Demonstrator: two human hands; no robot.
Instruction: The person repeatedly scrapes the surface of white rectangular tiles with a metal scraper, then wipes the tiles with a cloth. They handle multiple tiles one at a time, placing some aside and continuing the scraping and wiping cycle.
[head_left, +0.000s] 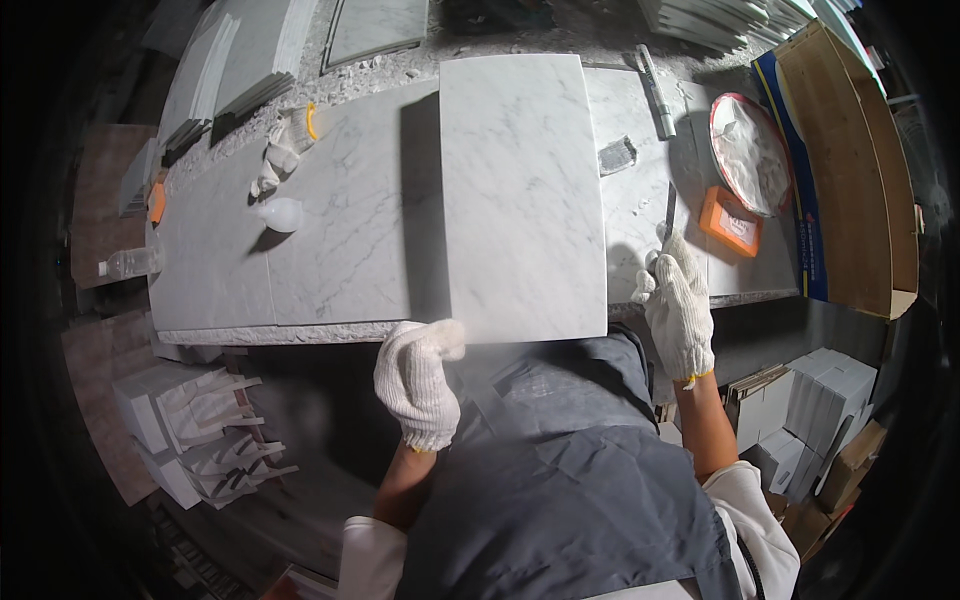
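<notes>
A long white marble tile with grey veins lies raised on the bench, its near edge reaching past the bench front. My left hand, in a white knitted glove, is closed at the tile's near left corner, its fingers against the edge. In my right hand, gloved alike, is a thin, narrow-bladed knife or scraper pointing away from me. Its handle is mostly hidden by the fingers. To the right of the tile lie an orange-and-white box and a red-rimmed round tub of white paste.
Flat marble slabs cover the bench. A marker pen and a grey scrap lie right of the tile; an open cardboard box stands beyond. Left are a crumpled glove, a white bulb and a clear bottle.
</notes>
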